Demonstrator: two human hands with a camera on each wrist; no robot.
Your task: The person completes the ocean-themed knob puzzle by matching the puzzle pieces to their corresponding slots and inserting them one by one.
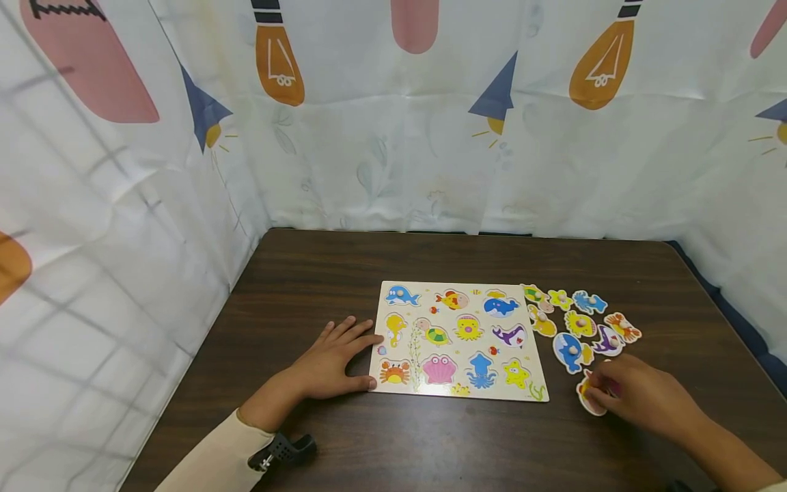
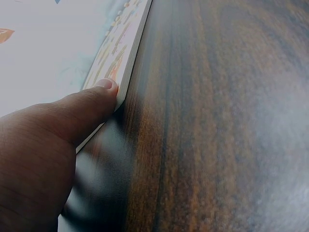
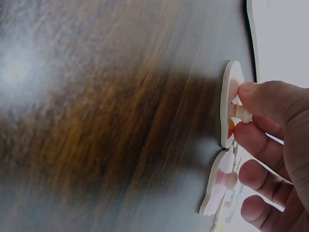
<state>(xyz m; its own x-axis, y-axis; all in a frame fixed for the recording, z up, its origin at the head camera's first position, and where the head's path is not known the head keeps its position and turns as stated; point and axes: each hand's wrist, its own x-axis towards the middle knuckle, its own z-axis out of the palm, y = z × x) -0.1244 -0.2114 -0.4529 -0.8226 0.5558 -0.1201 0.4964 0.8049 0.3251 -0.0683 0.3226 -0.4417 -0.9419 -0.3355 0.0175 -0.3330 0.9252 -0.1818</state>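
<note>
one puzzle board, two hands, right hand pinching one piece.

bare table left, loose pieces crowding right

The head view is evenly bright and fairly sharp, with soft light from above; the curtain bows at the left and right edges from wide-lens distortion. Grid-like shadows fall across its left side. Both wrist views are dimmer and blurred: the table shows pale glare patches on the wood, and the near hand is dark and out of focus.
</note>
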